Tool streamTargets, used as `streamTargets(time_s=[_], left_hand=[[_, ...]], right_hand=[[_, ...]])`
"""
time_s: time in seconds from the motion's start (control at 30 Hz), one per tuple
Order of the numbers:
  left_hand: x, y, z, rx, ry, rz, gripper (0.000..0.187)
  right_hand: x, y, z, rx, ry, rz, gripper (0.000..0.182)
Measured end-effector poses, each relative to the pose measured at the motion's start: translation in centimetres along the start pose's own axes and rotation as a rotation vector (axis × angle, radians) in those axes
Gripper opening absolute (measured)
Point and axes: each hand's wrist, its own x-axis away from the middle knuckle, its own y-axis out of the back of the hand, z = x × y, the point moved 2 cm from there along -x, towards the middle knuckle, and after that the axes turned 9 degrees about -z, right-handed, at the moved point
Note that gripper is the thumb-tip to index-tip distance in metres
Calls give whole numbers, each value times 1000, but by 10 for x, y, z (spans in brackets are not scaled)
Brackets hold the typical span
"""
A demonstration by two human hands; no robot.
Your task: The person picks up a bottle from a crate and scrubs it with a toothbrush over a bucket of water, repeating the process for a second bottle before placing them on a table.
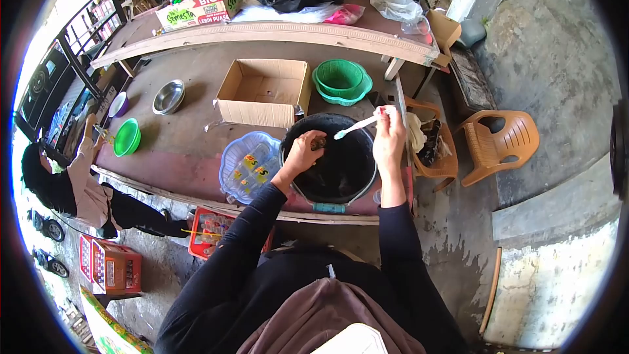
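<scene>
Over a black bucket on the table, my left hand has its fingers closed round a small dark brown object, whose kind I cannot make out. My right hand is at the bucket's right side, pinching the handle of a toothbrush. The brush's pale blue-green bristle end points left toward my left hand but is apart from it. The dim inside of the bucket hides what lies at its bottom. Left of the bucket stands a blue plastic basket holding several clear containers with yellow labels.
Behind the bucket are an open cardboard box and green baskets. A metal bowl and a green bowl sit farther left, near another person. Plastic chairs stand right; a red crate is below the table edge.
</scene>
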Motion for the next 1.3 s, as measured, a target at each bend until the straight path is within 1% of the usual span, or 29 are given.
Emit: streamTargets(time_s=[0.03, 0.07, 0.1, 0.17, 0.2, 0.23, 0.3, 0.33, 0.4, 0.43, 0.5, 0.57, 0.6, 0.63, 0.7, 0.73, 0.77, 0.83, 0.87, 0.9, 0.97, 1.0, 1.03, 1.1, 1.13, 1.17, 1.23, 1.27, 1.3], left_hand=[[2, 1, 3, -3, 32, -47, 38], [1, 2, 7, -7, 58, -95, 37], [1, 3, 10, -10, 59, -93, 37], [-3, 6, 15, -104, 70, -121, 28], [-3, 9, 13, -131, 59, -126, 24], [-5, 14, 8, -133, 55, -127, 24], [-6, 21, 3, -310, 109, -55, 27], [-6, 24, 3, -351, 120, -50, 28], [-7, 27, 3, -397, 117, -24, 27], [-5, 29, 4, -437, 115, 2, 27], [-3, 29, 6, -442, 118, 26, 25], [-3, 28, 9, -443, 110, 44, 23], [-2, 26, 11, -446, 113, 71, 22], [-2, 25, 13, -449, 118, 97, 20], [-3, 20, 19, -457, 113, 105, 20], [-3, 17, 22, -465, 107, 120, 19], [-1, 15, 25, -463, 110, 122, 19], [-5, 12, 28, -460, 94, 180, 19], [-8, 12, 30, -460, 92, 180, 19], [-10, 10, 34, -464, 76, 209, 20], [-8, 4, 42, -464, 69, 240, 21], [-7, 0, 49, -470, 63, 195, 21], [-7, -3, 55, -478, 58, 151, 22], [-8, -8, 65, -542, 45, 179, 24], [-9, -9, 68, -605, 29, 209, 26], [-10, -8, 72, -605, 33, 205, 26], [-16, 0, 61, -500, 153, 379, 31], [-20, 5, 55, -498, 156, 371, 31], [-22, 8, 55, -435, 250, 472, 33]], right_hand=[[-1, 4, -3, -22, -81, -9, 16], [0, 3, -15, -23, -94, 6, 17], [2, 4, -17, 142, -142, 124, 19], [22, -7, -47, 206, -67, 234, 21], [36, -13, -62, 228, -116, 276, 19], [48, -14, -64, 201, -47, 259, 15], [66, -17, -72, 361, 56, 383, 11], [72, -18, -77, 357, 54, 385, 11], [79, -20, -81, 164, -162, 380, 8], [77, -18, -79, 106, -179, 317, 7], [75, -14, -72, 277, -81, 240, 9], [82, -17, -88, 356, -77, 420, 10], [83, -16, -87, 174, -190, 442, 11], [82, -15, -84, 173, -187, 442, 11], [81, -10, -78, 272, -61, 268, 12], [82, -10, -80, 371, -14, 243, 12], [84, -7, -81, 373, -16, 246, 12], [86, -7, -83, 236, -175, 481, 11], [87, -7, -83, 184, -228, 479, 9], [90, -7, -81, 185, -228, 480, 9], [93, -2, -73, 455, 135, 269, 7], [94, 1, -72, 551, 133, 352, 7], [96, 3, -68, 551, 134, 358, 7], [102, 6, -61, 459, 104, 365, 7], [100, 6, -60, 544, 142, 342, 10], [101, 6, -59, 543, 145, 347, 10], [103, 7, -60, 633, 95, 413, 12], [104, 7, -58, 619, 62, 443, 13], [104, 6, -54, 618, 72, 447, 13]])
